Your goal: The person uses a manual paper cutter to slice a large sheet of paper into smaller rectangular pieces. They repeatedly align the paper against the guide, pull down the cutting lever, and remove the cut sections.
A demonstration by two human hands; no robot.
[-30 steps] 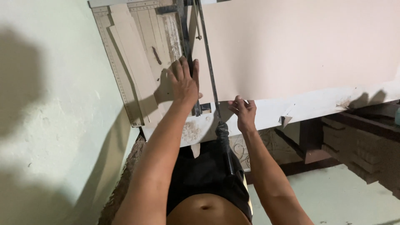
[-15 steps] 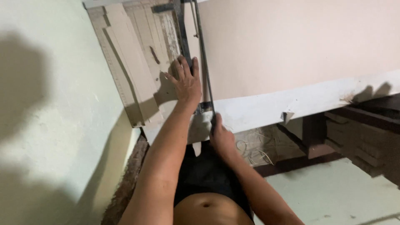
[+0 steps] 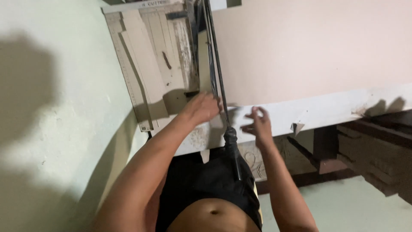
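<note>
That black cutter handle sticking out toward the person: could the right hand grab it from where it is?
Probably yes. The right hand hangs open just beside the black handle, with nothing between them; the left hand is on the other side of the blade arm.

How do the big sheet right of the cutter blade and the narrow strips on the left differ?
The big sheet is one broad pale pink board spreading right of the blade arm; the narrow strips are slim tan pieces lying side by side, left of it. Both lie flat on the cutter table.

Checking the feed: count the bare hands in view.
2. Left hand at the near end of the grey lever cutter; right hand open by the large beige card sheet.
</note>
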